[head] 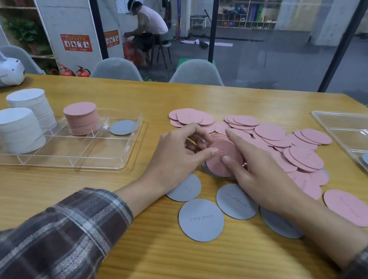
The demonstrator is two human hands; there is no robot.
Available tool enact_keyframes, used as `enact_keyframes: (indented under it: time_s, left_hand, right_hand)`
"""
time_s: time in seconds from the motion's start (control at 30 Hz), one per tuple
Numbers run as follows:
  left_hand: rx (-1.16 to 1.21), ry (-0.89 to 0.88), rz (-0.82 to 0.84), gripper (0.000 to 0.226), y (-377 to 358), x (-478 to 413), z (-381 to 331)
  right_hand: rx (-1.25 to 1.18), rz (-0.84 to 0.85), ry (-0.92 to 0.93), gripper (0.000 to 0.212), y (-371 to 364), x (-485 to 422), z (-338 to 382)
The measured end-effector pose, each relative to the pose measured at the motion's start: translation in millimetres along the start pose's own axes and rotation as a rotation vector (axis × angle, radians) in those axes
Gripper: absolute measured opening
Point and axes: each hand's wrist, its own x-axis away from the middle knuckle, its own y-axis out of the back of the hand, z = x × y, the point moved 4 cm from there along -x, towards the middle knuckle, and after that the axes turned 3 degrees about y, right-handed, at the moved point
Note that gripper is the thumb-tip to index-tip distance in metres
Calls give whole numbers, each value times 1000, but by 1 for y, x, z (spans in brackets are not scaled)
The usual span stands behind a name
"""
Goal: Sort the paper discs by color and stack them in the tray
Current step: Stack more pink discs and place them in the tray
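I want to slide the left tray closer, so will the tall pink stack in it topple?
The pink stack would probably shear rather than tip whole: it is loose thin discs. It rises above the tray walls, so only the bottom discs seem held. Likely light, being paper.

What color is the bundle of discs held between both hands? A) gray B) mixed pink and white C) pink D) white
C: the left hand and right hand hold a bundle of pink discs on edge above the table. The gray discs lie flat nearer the person, and the white stacks stand in the left tray.
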Motion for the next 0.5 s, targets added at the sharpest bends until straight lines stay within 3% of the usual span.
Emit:
enact_keyframes:
  time_s: [0.1, 0.2, 0.3, 0.5]
  left_hand:
    - [-142, -64, -39, 25, 2, -3, 2]
    - [-230, 4, 115, 40, -2, -4, 10]
    - [-313, -15, 256, 33, -12, 0, 15]
    - [-493, -30, 289, 46, -19, -1, 23]
  right_hand:
    - [22, -30, 5, 58, 0, -2, -4]
    - [23, -36, 2, 60, 2, -3, -7]
    - [22, -20, 2, 62, -1, -2, -8]
    - [96, 17, 33, 62, -12, -2, -12]
